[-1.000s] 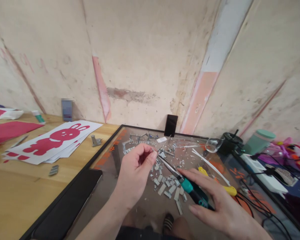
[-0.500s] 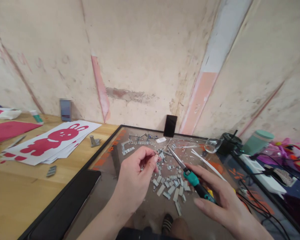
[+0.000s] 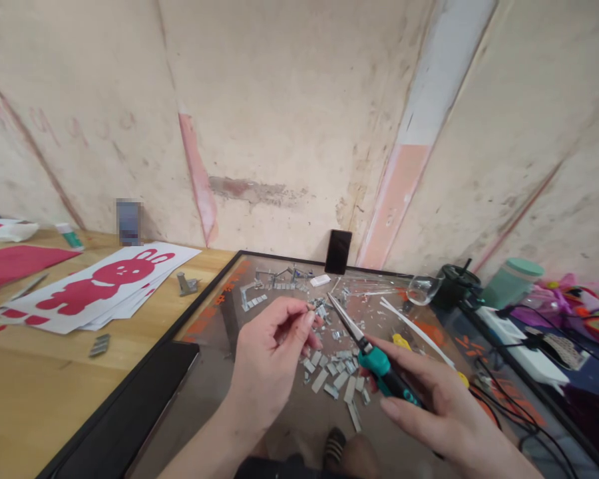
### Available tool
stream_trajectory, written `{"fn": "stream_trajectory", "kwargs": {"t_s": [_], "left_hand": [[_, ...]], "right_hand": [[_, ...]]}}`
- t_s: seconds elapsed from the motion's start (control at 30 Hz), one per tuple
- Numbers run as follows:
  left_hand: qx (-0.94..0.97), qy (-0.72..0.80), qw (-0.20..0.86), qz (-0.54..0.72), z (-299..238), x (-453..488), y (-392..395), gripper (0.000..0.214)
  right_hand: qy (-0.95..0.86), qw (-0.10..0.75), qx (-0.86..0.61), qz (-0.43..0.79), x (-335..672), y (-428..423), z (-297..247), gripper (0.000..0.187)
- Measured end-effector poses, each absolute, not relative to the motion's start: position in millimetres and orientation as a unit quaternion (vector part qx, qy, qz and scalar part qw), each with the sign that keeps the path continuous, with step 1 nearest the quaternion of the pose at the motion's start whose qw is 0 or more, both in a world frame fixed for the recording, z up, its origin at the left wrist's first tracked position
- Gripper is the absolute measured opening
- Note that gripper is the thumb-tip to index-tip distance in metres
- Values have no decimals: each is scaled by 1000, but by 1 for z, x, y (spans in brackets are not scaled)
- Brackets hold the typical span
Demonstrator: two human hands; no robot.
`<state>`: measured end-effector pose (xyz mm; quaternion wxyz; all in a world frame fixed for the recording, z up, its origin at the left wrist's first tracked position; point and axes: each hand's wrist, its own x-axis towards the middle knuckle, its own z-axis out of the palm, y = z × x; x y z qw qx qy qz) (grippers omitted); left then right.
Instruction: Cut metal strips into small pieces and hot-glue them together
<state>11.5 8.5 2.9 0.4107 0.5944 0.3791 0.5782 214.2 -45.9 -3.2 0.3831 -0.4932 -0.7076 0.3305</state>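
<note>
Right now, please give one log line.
left hand: pinched, contents unclear; right hand: holds teal-and-black long-nosed pliers; transparent tabletop: scattered grey metallic pieces

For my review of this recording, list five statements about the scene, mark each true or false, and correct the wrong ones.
1. The right hand holds pliers. True.
2. The left hand lies flat with its fingers spread. False: the left hand is closed in a pinch, on something too small to make out.
3. A pale green cup stands on the right, near the white power strip. True.
4. The metal pieces are packed inside a box. False: they lie loose and scattered on the glass table.
5. The rabbit picture is red on white paper. True.
</note>
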Motion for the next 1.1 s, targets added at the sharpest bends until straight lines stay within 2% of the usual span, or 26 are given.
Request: {"fn": "stream_trajectory", "kwargs": {"t_s": [0.13, 0.47, 0.7, 0.8, 1.0, 1.1], "left_hand": [[584, 375, 402, 597, 3, 14, 7, 7], [601, 402, 323, 610, -4, 16, 6, 9], [648, 369, 339, 574, -6, 17, 3, 10], [640, 374, 387, 548, -2, 16, 4, 9], [537, 299, 609, 501, 4, 15, 9, 13], [490, 274, 647, 517, 4, 17, 7, 12]], "right_hand": [[-683, 380, -486, 392, 210, -48, 3, 47], [-647, 392, -499, 423, 207, -51, 3, 48], [-659, 390, -471, 438, 208, -53, 9, 40], [-671, 383, -474, 421, 209, -51, 12, 44], [-678, 384, -453, 434, 211, -50, 7, 48], [-653, 411, -438, 461, 213, -51, 5, 46]]}}
